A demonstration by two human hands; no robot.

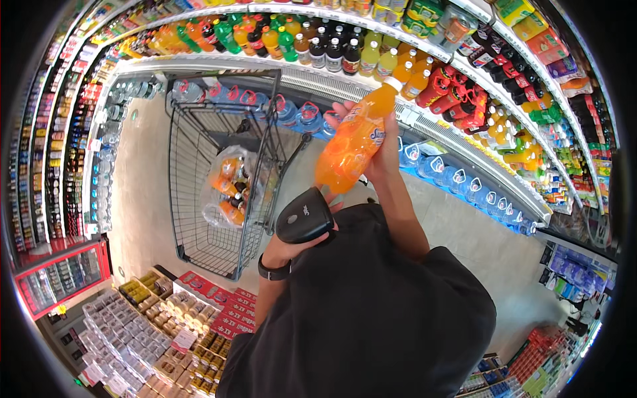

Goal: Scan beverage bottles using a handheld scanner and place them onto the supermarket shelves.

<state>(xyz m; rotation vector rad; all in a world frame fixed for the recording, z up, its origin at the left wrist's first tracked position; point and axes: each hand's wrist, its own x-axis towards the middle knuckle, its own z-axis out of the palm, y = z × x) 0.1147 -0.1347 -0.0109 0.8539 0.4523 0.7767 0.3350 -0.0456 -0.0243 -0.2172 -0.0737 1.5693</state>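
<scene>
My right hand point(385, 154) grips a large plastic bottle of orange drink point(352, 142), tilted with its white cap point(393, 83) up and to the right. Some fingers wrap behind the bottle and show at its left side. In my left hand point(286, 248) is a black handheld barcode scanner point(304, 217), close below the bottle's base. A dark band sits on my left wrist. To the left, a wire shopping cart point(186, 199) carries a clear plastic bag point(211, 171) with several orange and dark-drink bottles in it.
Ahead, a curved-looking chilled shelf point(323, 82) holds rows of soft-drink bottles. Large water jugs point(448, 176) line the floor beneath it. Stacked canned drinks point(129, 333) and red cartons point(236, 313) stand at lower left. A red-framed display fridge point(64, 278) is at far left.
</scene>
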